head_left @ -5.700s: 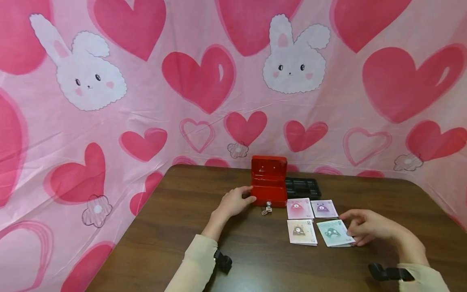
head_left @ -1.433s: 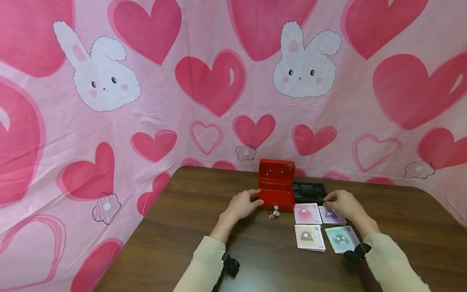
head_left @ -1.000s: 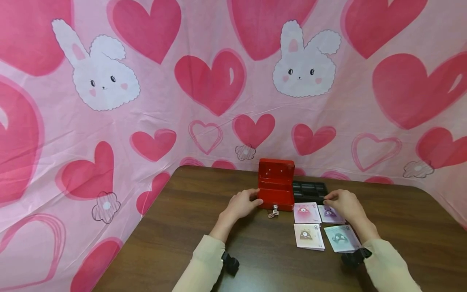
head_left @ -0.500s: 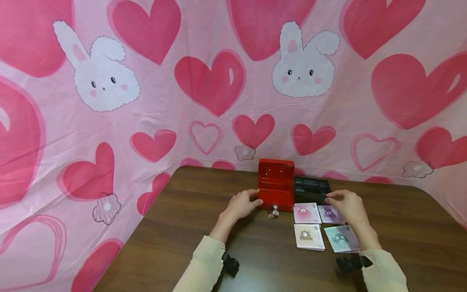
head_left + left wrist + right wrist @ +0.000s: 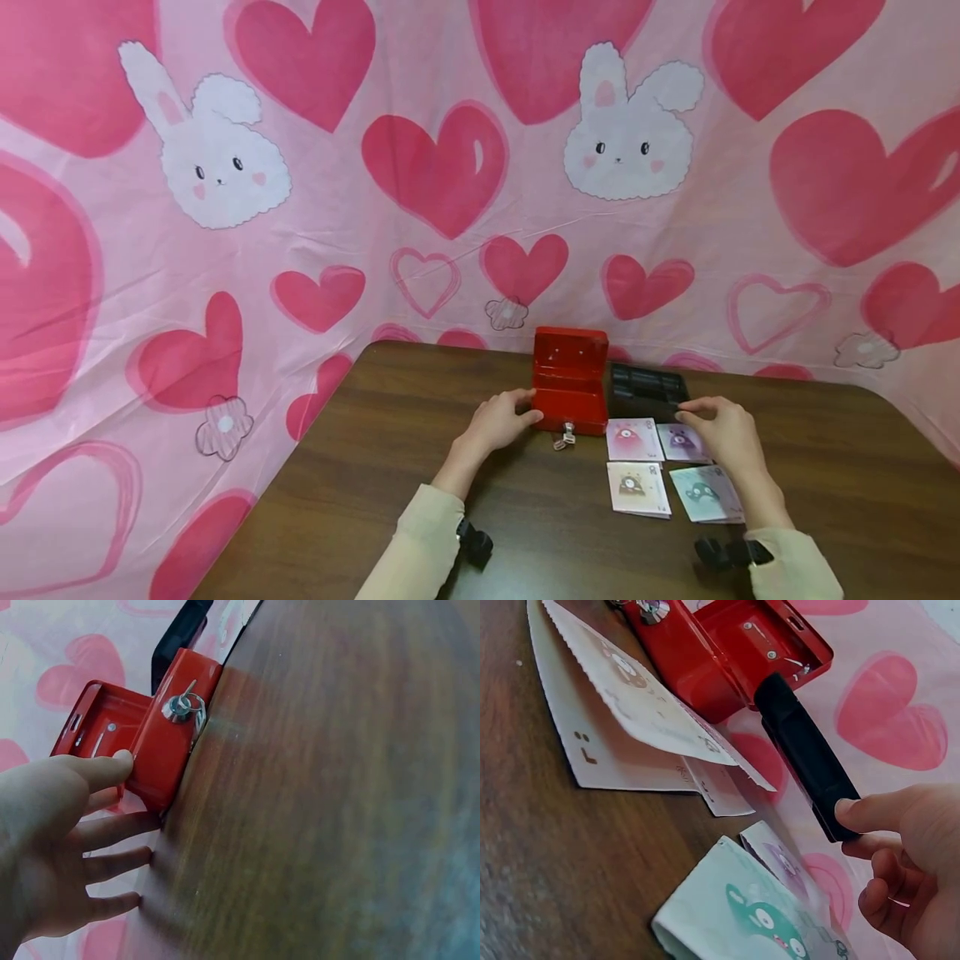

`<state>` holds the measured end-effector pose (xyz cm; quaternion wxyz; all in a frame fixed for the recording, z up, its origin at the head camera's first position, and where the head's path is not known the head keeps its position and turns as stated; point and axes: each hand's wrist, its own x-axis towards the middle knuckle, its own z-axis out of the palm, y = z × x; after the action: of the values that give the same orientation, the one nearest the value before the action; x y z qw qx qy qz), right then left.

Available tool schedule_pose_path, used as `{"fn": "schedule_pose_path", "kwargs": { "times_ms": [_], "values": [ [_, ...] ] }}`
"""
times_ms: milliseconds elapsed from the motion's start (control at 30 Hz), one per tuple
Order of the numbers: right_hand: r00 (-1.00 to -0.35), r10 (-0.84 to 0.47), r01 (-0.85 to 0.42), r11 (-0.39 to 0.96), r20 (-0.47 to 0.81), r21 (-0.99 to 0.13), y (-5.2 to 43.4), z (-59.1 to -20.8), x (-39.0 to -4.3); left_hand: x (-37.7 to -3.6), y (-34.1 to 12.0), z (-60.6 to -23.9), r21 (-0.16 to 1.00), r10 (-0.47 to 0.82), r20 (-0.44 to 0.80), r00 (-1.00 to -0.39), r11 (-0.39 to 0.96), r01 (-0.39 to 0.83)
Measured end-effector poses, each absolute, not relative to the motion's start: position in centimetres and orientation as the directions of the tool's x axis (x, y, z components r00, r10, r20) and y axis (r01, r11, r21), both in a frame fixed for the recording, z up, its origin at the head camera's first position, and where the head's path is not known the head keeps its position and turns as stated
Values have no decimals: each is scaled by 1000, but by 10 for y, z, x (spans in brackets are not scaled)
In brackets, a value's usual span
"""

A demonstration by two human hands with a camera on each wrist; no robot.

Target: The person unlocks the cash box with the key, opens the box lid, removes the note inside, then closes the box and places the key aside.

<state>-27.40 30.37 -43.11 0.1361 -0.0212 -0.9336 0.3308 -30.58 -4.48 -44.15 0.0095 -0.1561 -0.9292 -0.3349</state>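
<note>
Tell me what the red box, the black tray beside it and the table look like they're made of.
Red box: probably painted sheet metal, glossy, with rivets inside the lid and a metal lock holding keys. Black tray: likely moulded plastic, with a smooth, dull sheen and rounded edges; the right hand pinches its edge. Table: dark brown wood grain, slightly shiny; whether solid wood or laminate cannot be told.

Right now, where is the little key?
In the head view the key hangs from the lock on the front of the open red box, mid-table, between the left hand and the pink play-money note.
</note>
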Motion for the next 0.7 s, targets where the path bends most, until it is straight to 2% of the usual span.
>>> {"fn": "schedule_pose_path", "kwargs": {
  "times_ms": [333,700],
  "values": [
    [-942,126,-102,776,311,-623,302,-435,-276,-306,-45,-441,636,282,116,-952,715,289],
    [-941,121,-107,779,316,-618,299,-431,-273,-307,-46,-443,616,289,127,-949,727,304]
  ]
}}
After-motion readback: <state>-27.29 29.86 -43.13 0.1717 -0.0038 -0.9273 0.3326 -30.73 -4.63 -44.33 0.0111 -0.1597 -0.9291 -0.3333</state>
